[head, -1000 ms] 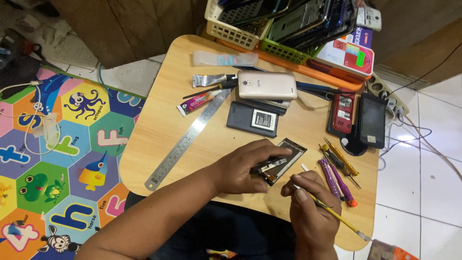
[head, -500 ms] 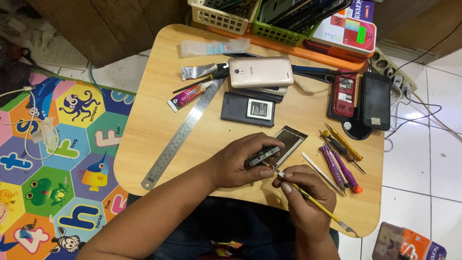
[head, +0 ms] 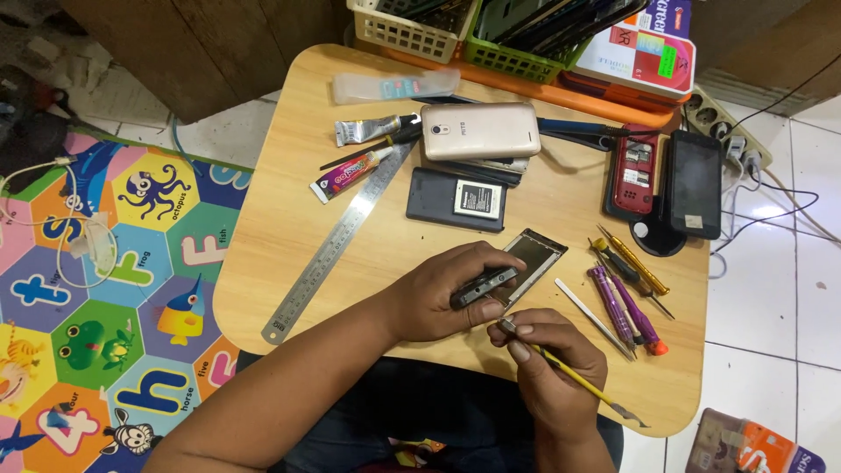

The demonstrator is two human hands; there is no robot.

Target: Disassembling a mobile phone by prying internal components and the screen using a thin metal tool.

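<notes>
Left hand (head: 438, 298) grip clenched round dark phone frame (head: 512, 267) on wooden surface (head: 280, 236), right hand (head: 547, 372) grip pinching yellow-handled pry tool (head: 578, 381), tip touching frame edge.

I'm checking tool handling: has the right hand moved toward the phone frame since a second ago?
Yes. The right hand has closed in leftward on the phone frame.

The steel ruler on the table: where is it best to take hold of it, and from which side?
Probably at its lower end. The steel ruler lies flat and slanted on the wooden table, and its upper end is crowded by the glue tube. The lower end, near the table edge, has bare wood around it. Come from above and pinch its two long edges, since it is thin and flat.
</notes>
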